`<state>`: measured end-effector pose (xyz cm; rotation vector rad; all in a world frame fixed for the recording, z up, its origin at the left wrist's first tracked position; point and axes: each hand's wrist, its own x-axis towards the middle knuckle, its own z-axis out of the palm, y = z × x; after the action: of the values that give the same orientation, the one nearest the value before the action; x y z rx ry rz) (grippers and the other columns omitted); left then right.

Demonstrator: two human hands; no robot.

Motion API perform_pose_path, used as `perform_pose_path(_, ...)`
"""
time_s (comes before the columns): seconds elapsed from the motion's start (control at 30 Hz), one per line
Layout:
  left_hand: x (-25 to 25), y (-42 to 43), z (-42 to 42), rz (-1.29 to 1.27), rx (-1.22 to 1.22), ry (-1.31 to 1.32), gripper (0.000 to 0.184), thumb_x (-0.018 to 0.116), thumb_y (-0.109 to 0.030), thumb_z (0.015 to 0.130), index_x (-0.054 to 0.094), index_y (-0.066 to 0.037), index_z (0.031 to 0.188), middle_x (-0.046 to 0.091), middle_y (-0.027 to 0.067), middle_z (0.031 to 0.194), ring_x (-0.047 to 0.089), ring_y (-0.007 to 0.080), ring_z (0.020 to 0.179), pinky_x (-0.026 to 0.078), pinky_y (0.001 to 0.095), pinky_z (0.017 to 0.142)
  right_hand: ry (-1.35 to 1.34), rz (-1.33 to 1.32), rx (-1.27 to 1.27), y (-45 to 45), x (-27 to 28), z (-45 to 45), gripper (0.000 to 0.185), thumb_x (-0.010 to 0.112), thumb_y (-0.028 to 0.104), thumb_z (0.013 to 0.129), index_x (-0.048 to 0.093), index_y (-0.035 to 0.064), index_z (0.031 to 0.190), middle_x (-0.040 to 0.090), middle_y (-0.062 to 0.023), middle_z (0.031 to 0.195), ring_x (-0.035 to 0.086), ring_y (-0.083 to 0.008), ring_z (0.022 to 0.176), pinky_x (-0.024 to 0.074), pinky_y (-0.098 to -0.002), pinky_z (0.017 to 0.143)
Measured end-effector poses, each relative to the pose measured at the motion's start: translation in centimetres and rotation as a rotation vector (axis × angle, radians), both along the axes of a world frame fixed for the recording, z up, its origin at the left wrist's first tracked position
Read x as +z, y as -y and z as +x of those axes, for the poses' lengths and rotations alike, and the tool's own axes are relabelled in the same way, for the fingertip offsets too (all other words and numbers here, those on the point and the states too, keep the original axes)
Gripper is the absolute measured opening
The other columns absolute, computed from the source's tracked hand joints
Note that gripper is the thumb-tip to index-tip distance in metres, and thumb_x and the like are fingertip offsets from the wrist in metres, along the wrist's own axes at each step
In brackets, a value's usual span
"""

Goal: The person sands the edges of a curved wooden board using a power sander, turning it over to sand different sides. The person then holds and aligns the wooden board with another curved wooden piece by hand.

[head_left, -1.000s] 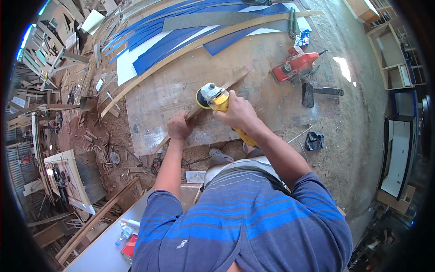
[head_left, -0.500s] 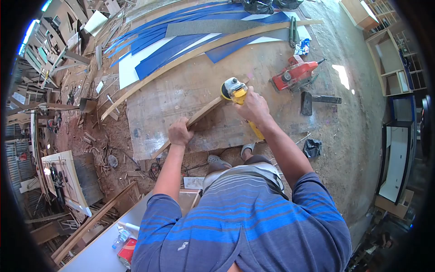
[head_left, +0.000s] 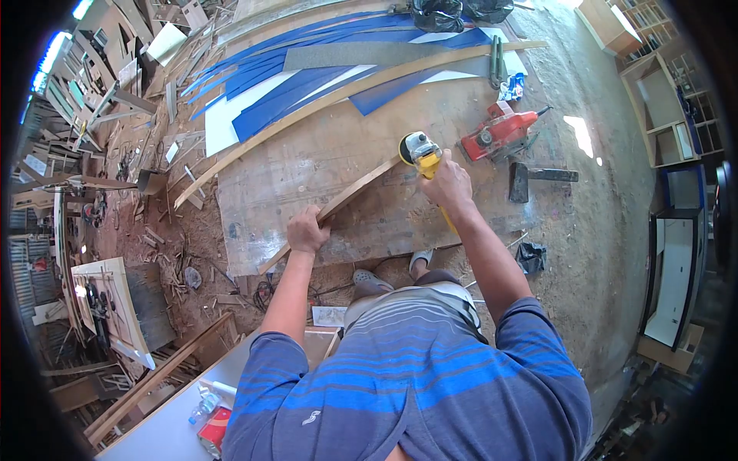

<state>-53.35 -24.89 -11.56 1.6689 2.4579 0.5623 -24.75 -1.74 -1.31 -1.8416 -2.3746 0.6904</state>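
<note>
A narrow wooden strip (head_left: 358, 186) lies slantwise across the worn plywood board (head_left: 307, 157). My left hand (head_left: 307, 230) is closed around the strip near its lower left end. In my right hand (head_left: 448, 184) is a yellow angle grinder (head_left: 427, 160), gripped by its body. The grinder's round disc (head_left: 405, 149) is at the strip's upper right end and hides that end; whether they touch cannot be made out.
Right of the grinder are a red power planer (head_left: 503, 132) and a hammer (head_left: 519, 183). Blue strips (head_left: 288, 104) and a long wooden strip (head_left: 338, 84) lie at the far side. A black plastic bag (head_left: 531, 257) is on the ground at right.
My right hand has moved the grinder right and slightly away along the strip, towards its far end. My left hand stays on the strip and has shifted little in view.
</note>
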Motion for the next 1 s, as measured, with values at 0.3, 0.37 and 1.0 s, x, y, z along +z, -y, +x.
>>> perform_pose_path(0.3, 0.5, 0.0, 0.2, -0.036, 0.006, 0.025, 0.033, 0.085, -0.038, 0.084, 0.068, -0.012, 0.097, 0.072, 0.013, 0.097, 0.072, 0.0374, 0.094, 0.058, 0.0495, 0.081, -0.065, 0.051, -0.114, -2.2, -1.2, 2.2, 0.059, 0.079, 0.037, 0.087, 0.054, -0.0027, 0.124, 0.076, -0.0307, 0.112, 0.074, -0.0458, 0.11, 0.0587, -0.052, 0.098)
perform_pose_path(0.37, 1.3, -0.3, 0.1, -0.155, 0.031, 0.07, 0.036, 0.085, -0.038, 0.084, 0.07, -0.011, 0.103, 0.073, 0.0149, 0.103, 0.072, 0.0381, 0.099, 0.058, 0.0488, 0.085, -0.105, 0.033, -0.175, -2.5, -1.1, 3.3, 0.061, 0.079, 0.038, 0.086, 0.055, -0.003, 0.124, 0.075, -0.0314, 0.114, 0.074, -0.046, 0.111, 0.0583, -0.0523, 0.098)
perform_pose_path(1.0, 14.0, -6.9, -2.2, 0.24, 0.426, 0.379, 0.034, 0.079, -0.027, 0.095, 0.072, 0.002, 0.111, 0.078, 0.0171, 0.089, 0.08, 0.0305, 0.089, 0.063, 0.0452, 0.073, -0.32, 0.003, -0.352, 2.8, 0.0, 13.7, 0.07, 0.089, 0.044, 0.081, 0.058, -0.0051, 0.121, 0.076, -0.0312, 0.109, 0.074, -0.0482, 0.106, 0.0581, -0.0533, 0.092)
